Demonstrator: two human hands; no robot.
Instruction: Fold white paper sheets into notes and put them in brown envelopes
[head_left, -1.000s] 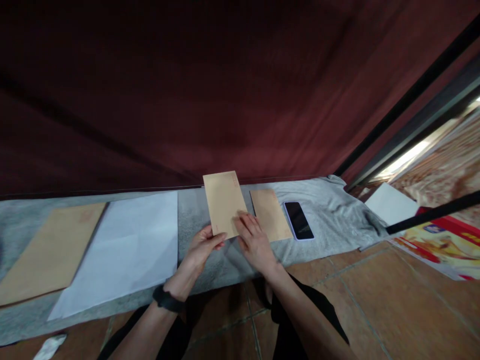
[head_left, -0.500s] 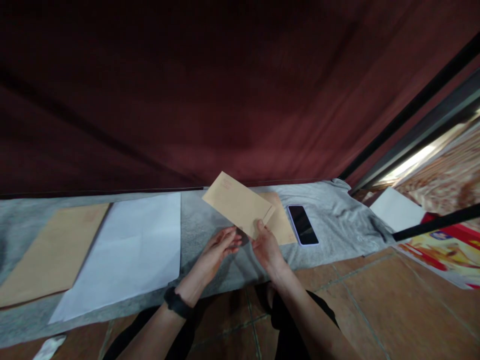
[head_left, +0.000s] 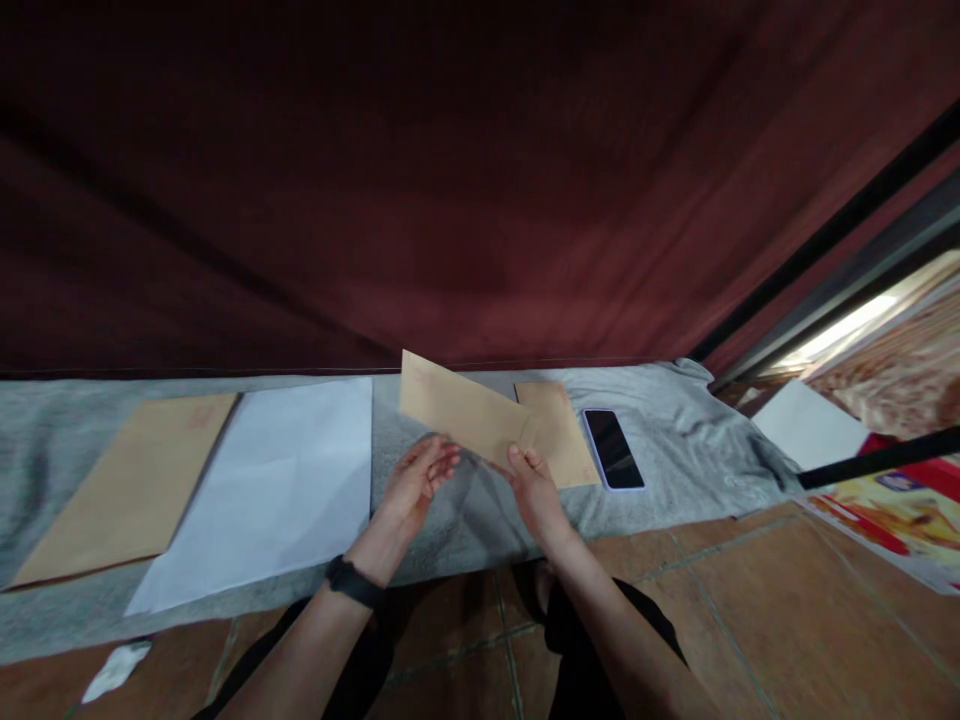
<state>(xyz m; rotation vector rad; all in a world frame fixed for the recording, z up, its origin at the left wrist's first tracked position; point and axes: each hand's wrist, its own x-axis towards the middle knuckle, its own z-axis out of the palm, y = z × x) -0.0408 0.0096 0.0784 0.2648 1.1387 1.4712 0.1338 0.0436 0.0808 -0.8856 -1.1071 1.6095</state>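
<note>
My right hand (head_left: 536,492) pinches a brown envelope (head_left: 461,408) by its near right end, thumb on top. The envelope is tilted above the grey cloth (head_left: 457,545), its far end raised to the left. My left hand (head_left: 416,480), with a dark band on the wrist, hovers just below the envelope's left part, fingers apart and holding nothing. Under and to the right of the held envelope, another brown envelope (head_left: 566,440) lies on the cloth. Beside that one rests a phone (head_left: 613,450) with a dark screen and pale purple edge.
White paper (head_left: 262,490) lies left of my hands, next to a large brown envelope (head_left: 139,480). A dark red curtain (head_left: 450,200) hangs behind. Black bars (head_left: 885,458), a colourful box (head_left: 907,510) and a white sheet (head_left: 806,425) are at right. A white scrap (head_left: 116,670) lies on the tiles.
The held envelope has tilted and its far end has shifted left. My left hand has moved left and slightly up, away from its edge. My right hand keeps its grip.
</note>
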